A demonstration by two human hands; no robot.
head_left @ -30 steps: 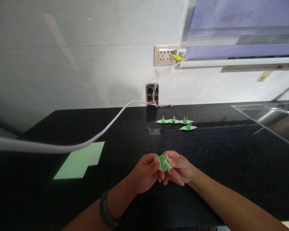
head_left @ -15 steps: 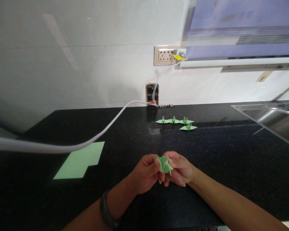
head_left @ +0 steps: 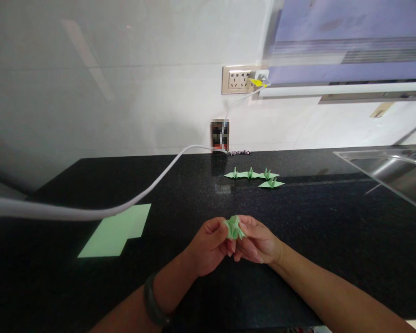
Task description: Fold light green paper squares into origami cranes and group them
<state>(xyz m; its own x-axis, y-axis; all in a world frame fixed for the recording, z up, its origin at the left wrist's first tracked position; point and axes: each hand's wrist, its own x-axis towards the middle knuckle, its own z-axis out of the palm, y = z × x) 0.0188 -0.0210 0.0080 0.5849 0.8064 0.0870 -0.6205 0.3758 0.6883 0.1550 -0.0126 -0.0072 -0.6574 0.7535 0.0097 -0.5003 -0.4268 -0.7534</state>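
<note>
A partly folded piece of light green origami paper [head_left: 234,227] is held above the counter between my two hands. My left hand [head_left: 211,243] pinches its left side, thumb on top. On the other side my right hand [head_left: 258,240] grips the paper between thumb and fingers, the remaining fingers curled underneath. The fingertips partly cover the folds. Beyond my hands, several green paper cranes [head_left: 250,174] stand on the black counter, most in a row with one [head_left: 272,183] just in front. To the left lie flat green paper sheets [head_left: 114,233].
A white cable [head_left: 162,175] runs across the counter's left side and passes over the paper sheets. It leads toward a wall socket [head_left: 238,80] with a plug. A small blurred-out object [head_left: 220,135] leans near the wall. At the right is a metal sink [head_left: 398,173].
The folded paper has tilted and risen slightly in my fingers, and both hands have shifted a little upward. The cranes and the sheets stay where they were.
</note>
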